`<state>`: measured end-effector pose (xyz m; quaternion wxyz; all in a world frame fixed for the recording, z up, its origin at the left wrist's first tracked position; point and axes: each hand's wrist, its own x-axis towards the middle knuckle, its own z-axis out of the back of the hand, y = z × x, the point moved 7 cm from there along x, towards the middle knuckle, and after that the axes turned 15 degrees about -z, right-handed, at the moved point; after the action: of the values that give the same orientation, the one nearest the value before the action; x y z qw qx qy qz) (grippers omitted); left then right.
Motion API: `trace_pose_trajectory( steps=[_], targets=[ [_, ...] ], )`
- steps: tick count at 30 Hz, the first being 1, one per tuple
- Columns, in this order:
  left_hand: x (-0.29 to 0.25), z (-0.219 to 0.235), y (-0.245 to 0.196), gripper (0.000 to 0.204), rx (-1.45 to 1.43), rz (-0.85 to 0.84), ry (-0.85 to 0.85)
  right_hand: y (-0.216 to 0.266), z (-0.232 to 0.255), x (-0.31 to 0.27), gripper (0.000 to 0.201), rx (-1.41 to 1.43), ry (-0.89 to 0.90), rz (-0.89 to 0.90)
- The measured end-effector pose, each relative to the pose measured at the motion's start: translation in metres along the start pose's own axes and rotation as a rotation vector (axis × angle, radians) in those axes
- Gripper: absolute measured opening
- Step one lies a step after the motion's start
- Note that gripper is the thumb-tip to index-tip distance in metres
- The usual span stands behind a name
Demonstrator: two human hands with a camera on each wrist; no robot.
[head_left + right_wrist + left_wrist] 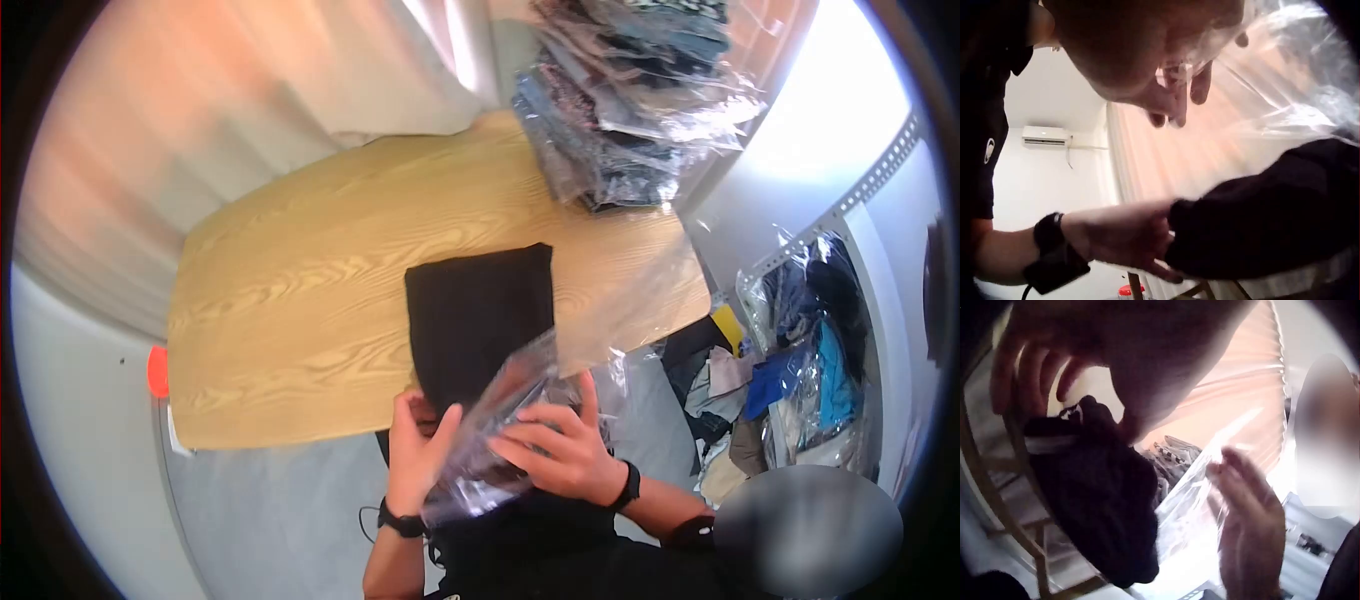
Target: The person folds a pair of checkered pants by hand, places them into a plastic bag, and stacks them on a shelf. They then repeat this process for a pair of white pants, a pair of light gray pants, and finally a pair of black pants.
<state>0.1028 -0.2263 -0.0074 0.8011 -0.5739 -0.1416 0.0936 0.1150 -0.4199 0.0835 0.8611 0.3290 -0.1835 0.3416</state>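
Observation:
A folded black garment [480,310] lies over the table's near edge, its lower end in the left hand [418,455]. In the left wrist view that hand [1129,356] curls its fingers round the end of the dark cloth [1097,500]. The right hand [565,450] pinches a clear plastic bag [500,430] just right of the garment; the bag partly overlaps the garment's lower right. In the right wrist view the film [1297,81] hangs from the right hand's fingers [1175,100], above the black cloth [1266,212].
A tall stack of bagged clothes [640,120] stands at the table's back right. Right of the wooden table [290,300], a shelf holds bagged and loose clothes [800,370]. A red object [158,372] is beside the table's left edge.

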Motion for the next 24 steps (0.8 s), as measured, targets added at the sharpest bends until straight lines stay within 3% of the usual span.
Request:
trace_pose_trajectory(
  steps=[1, 3, 4, 5, 9, 11, 12, 15, 16, 19, 24],
  targets=[
    [-0.002, 0.004, -0.006, 0.04, 0.116, -0.036, -0.014, 0.005, -0.007, 0.013, 0.027, 0.012, 0.04, 0.049],
    [-0.012, 0.001, 0.032, 0.041, 0.031, -0.091, -0.042, 0.011, -0.019, 0.034, 0.025, 0.0, 0.103, 0.137],
    [-0.01, 0.003, 0.007, 0.042, 0.248, -0.126, -0.051, 0.016, -0.021, 0.046, 0.024, -0.02, 0.161, 0.167],
    [-0.013, 0.0, 0.009, 0.043, 0.209, -0.097, -0.059, 0.022, -0.024, 0.056, 0.022, -0.041, 0.222, 0.196],
    [-0.024, -0.007, 0.042, 0.049, 0.058, 0.072, -0.088, 0.027, -0.026, 0.095, 0.015, -0.148, 0.171, 0.278],
    [-0.027, -0.001, 0.03, 0.054, 0.113, 0.103, -0.061, 0.017, -0.036, 0.11, 0.009, -0.184, 0.086, 0.307],
    [-0.033, -0.004, 0.039, 0.062, 0.078, 0.179, 0.003, 0.009, -0.041, 0.115, 0.008, -0.249, 0.085, 0.303],
    [-0.042, -0.02, 0.053, 0.07, -0.284, 0.11, -0.075, -0.009, -0.059, 0.117, 0.01, -0.314, 0.107, 0.303],
    [-0.032, -0.029, 0.03, 0.074, -0.566, 0.061, -0.065, -0.013, -0.066, 0.116, 0.02, -0.367, 0.125, 0.296],
    [-0.024, -0.039, 0.02, 0.074, -0.755, 0.312, -0.168, -0.023, -0.074, 0.108, 0.031, -0.375, 0.137, 0.221],
    [-0.019, -0.036, 0.021, 0.076, -0.561, 0.207, -0.024, -0.022, -0.042, 0.079, 0.035, -0.337, 0.202, 0.049]
  ],
)
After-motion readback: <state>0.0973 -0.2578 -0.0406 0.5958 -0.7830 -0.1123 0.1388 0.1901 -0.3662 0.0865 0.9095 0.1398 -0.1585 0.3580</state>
